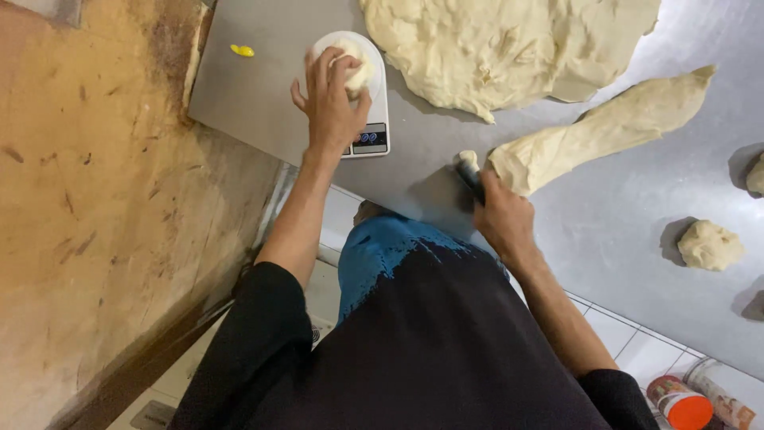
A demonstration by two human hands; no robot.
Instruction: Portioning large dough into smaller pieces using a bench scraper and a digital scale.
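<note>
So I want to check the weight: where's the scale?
In the head view, the white scale sits upper centre on the steel table, under the left hand, beside the dough sheet.

Person seen from above: black short-sleeved shirt [446, 350], sleeves ending above the elbows; forearms bare. Beneath the shirt, a blue garment [380, 251] with jagged dark streaks where it meets the black. Left hand [333, 99] and right hand [503, 219] ungloved, no rings or watch visible

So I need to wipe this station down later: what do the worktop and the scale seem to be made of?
The worktop looks like brushed stainless steel: grey, with soft sheen and shadows under the dough. The scale, under the left hand, seems to be white plastic, smooth, with a dark glossy display panel. Its platform could be plastic or glass; I can't tell.
</note>
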